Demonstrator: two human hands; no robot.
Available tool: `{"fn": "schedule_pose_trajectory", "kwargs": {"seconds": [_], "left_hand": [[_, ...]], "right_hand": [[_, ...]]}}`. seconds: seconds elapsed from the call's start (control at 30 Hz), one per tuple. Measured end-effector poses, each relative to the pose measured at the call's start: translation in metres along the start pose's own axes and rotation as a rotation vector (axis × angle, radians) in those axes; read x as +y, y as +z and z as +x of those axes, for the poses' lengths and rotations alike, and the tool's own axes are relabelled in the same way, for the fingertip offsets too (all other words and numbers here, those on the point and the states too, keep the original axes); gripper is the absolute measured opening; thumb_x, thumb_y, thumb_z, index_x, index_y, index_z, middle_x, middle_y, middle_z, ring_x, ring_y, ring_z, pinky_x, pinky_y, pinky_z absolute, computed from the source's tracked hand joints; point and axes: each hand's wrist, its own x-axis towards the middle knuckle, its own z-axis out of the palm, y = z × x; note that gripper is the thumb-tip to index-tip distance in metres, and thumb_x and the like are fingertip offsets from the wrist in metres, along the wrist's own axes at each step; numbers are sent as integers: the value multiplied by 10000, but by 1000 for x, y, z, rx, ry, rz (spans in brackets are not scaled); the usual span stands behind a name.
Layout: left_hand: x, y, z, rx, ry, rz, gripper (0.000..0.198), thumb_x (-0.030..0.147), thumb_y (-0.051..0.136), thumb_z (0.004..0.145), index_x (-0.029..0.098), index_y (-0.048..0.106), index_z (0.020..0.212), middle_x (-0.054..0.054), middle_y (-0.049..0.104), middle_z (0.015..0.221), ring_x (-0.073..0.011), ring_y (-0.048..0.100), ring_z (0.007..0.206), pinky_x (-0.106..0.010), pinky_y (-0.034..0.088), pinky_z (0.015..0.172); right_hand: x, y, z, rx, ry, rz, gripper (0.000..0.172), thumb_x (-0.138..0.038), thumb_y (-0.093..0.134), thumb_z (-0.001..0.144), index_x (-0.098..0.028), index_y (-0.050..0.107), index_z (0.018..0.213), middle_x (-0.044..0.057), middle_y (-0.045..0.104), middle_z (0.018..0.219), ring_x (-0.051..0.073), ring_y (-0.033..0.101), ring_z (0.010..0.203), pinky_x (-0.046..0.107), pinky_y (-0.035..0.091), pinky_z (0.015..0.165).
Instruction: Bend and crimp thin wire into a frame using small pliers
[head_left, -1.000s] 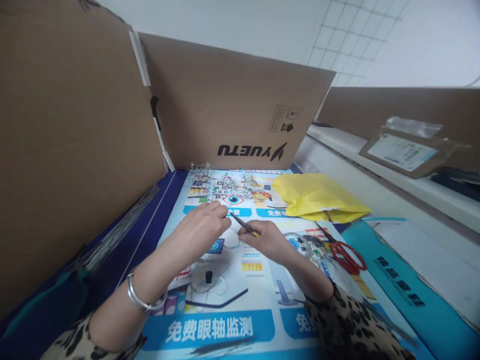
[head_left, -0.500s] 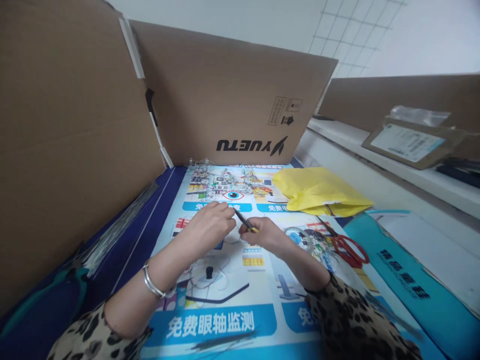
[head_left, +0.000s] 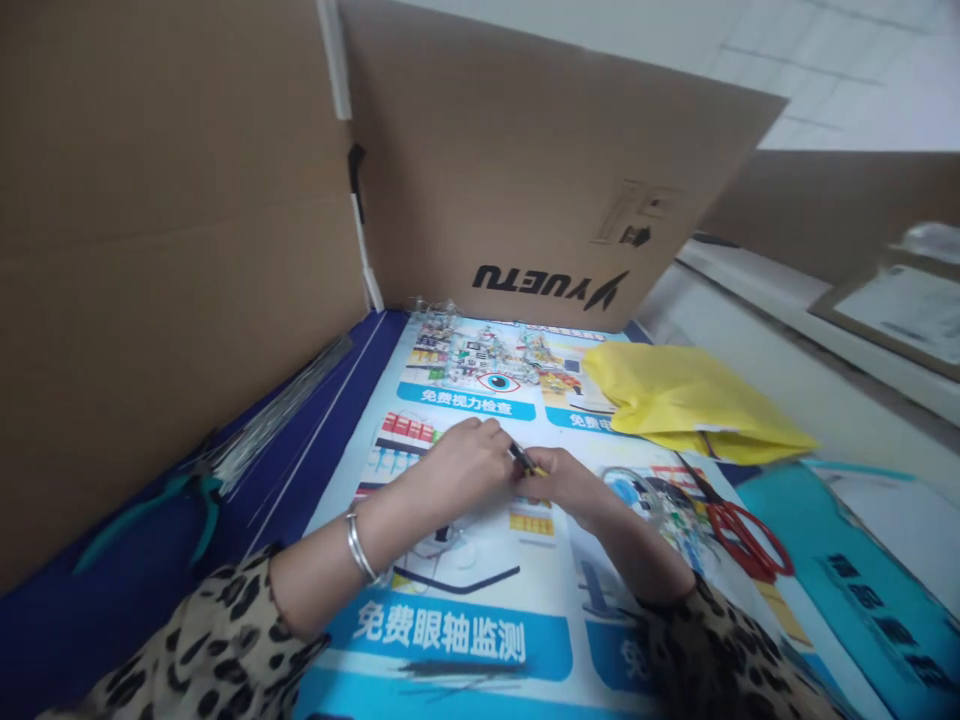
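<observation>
Above the printed poster (head_left: 420, 590), my two hands meet near the middle of the view. My right hand (head_left: 562, 485) is closed round a slim dark tool with yellow on it (head_left: 528, 461), whose tip points toward the left fingers. My left hand (head_left: 472, 460) has its fingers pinched together at that tip; whatever they hold is hidden or too small to name. Just beyond the hands lies a spread of small wire-and-bead pieces (head_left: 525, 350). To the right of my right hand is a clear round dish (head_left: 626, 485) beside more small pieces.
Teal-handled pliers (head_left: 150, 510) and a bundle of thin wires (head_left: 281, 415) lie at the left. Red-handled scissors (head_left: 746, 540), a yellow bag (head_left: 690, 400) and a teal folder-like sheet (head_left: 855, 570) are at the right. Cardboard walls (head_left: 525, 160) stand behind and left.
The camera view has shifted, so the scene sits further right. My hands are closer together, with less of the tool showing between them. Both hands keep their pinched grip.
</observation>
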Motion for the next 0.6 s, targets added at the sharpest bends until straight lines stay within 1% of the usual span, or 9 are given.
{"fn": "schedule_pose_trajectory", "kwargs": {"seconds": [0.1,0.23,0.33,0.47,0.6], "left_hand": [[10,5,0,47,-8,-36,76,143,584,799,124,627,739,-70,610,768,-233,525,808,-337,364,605],[20,9,0,60,-15,-77,75,126,588,785,115,637,729,-78,609,757,-235,521,785,-341,376,598],[25,10,-2,74,-12,-83,66,121,592,777,116,639,732,-80,606,762,-236,515,786,-344,380,601],[27,13,-4,81,-9,-80,67,121,593,774,115,638,724,-82,602,762,-234,511,789,-342,379,596],[23,15,-2,103,-4,-73,72,128,593,778,119,633,718,-83,605,756,-226,514,784,-337,377,595]], "right_hand": [[2,-3,-3,-36,25,-40,106,-235,612,636,-168,534,660,-55,485,564,89,415,556,224,319,543],[5,-5,-6,-75,33,-47,166,-250,640,625,-172,495,645,-66,448,597,81,370,575,215,299,546],[7,-5,-9,-71,51,-99,190,-271,642,629,-173,480,644,-65,435,605,84,356,587,215,300,553],[10,-3,-10,-53,31,-176,190,-277,628,640,-174,468,648,-60,428,620,90,356,609,215,308,565],[10,-3,-8,-26,13,-241,207,-303,625,634,-179,459,629,-61,432,609,94,373,605,213,317,558]]}}
